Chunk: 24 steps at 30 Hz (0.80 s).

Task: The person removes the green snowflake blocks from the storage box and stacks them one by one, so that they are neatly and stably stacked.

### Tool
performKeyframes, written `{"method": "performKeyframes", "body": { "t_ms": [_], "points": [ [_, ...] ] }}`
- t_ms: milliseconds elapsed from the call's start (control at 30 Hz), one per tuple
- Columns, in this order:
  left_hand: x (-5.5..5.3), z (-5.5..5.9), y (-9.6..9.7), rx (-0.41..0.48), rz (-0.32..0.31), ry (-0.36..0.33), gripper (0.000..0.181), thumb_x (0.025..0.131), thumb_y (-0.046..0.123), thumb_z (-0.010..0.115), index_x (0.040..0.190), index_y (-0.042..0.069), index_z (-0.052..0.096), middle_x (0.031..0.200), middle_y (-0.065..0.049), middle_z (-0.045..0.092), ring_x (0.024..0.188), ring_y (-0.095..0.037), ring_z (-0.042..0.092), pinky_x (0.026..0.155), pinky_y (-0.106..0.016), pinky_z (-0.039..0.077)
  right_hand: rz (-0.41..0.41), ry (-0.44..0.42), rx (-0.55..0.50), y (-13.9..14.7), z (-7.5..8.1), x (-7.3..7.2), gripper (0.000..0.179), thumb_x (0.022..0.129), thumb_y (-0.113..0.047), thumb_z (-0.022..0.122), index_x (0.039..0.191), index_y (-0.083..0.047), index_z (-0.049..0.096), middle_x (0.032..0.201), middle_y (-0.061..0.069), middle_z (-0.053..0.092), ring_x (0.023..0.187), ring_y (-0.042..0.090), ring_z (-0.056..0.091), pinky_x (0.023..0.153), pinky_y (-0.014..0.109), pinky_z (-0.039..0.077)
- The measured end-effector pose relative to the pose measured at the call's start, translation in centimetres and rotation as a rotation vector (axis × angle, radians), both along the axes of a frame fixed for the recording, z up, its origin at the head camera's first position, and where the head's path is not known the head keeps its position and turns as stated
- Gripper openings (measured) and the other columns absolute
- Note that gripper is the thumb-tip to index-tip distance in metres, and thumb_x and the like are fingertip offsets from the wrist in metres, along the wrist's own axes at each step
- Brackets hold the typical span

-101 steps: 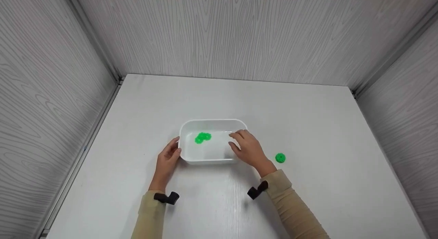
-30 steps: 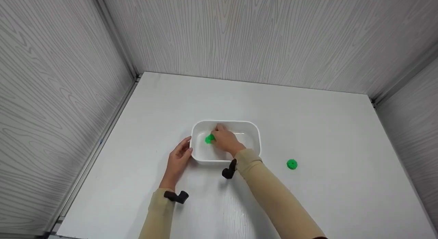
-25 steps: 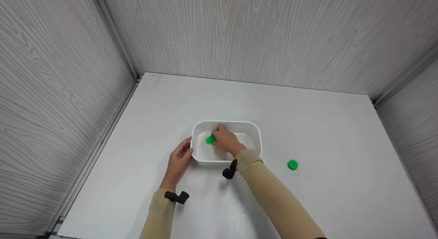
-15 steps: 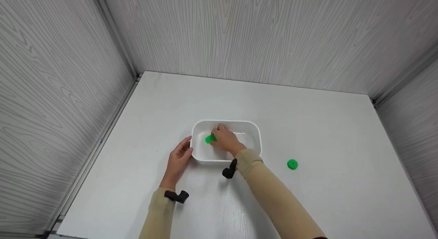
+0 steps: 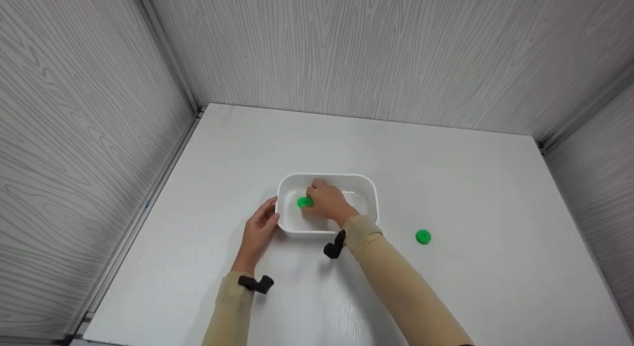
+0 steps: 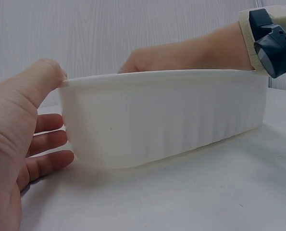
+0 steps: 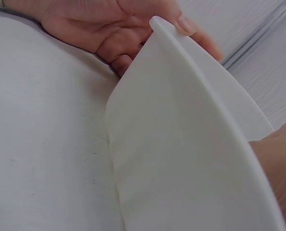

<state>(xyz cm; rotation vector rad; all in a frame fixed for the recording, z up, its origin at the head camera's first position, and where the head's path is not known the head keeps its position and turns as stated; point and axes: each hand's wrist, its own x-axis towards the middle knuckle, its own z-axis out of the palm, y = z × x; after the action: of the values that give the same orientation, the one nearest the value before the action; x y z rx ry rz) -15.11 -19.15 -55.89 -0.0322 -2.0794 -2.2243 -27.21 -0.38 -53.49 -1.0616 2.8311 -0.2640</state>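
Observation:
My left hand holds the left end of a white plastic tub. Its thumb lies over the rim and the other fingers rest on the outer wall, as the left wrist view shows. Inside the tub, my right hand has its fingers curled at a small green disc with a bumpy edge, near the tub's left side. The fingertips are partly hidden behind the hand, and the tub wall hides them in both wrist views.
A second green disc lies on the white table, right of the tub. Grey wood-patterned panels enclose the table at the back and both sides. Black wrist cameras sit on the sleeves.
From above the tub's right end, my right hand has reached in and left to the green discs, covering most of them. Lately its thumb has shifted slightly. My left hand keeps its hold.

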Motion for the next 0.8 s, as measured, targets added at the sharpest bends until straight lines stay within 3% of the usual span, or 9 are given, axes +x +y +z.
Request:
{"method": "performKeyframes", "body": {
  "t_ms": [267,800],
  "points": [
    [0.1,0.1,0.0,-0.065,0.026,-0.011,0.046,0.094,0.009,0.055,0.138,0.005,0.044,0.129,-0.023,0.050,0.116,-0.036,0.049,0.089,-0.026,0.046,0.011,0.036,-0.091,1.9,0.2,0.6,0.031,0.081,-0.034,0.065,0.094,-0.006,0.063,0.085,0.003,0.051,0.075,0.018,0.048,0.066,0.033,0.046],
    [-0.1,0.1,0.2,-0.054,0.009,0.017,0.046,0.094,0.009,0.054,0.138,0.001,0.042,0.128,-0.027,0.048,0.115,-0.041,0.047,0.086,-0.022,0.046,0.069,0.215,-0.352,5.0,1.4,2.5,0.028,0.082,-0.032,0.067,0.092,-0.006,0.062,0.085,0.003,0.057,0.072,0.017,0.055,0.062,0.030,0.048]
  ]
}}
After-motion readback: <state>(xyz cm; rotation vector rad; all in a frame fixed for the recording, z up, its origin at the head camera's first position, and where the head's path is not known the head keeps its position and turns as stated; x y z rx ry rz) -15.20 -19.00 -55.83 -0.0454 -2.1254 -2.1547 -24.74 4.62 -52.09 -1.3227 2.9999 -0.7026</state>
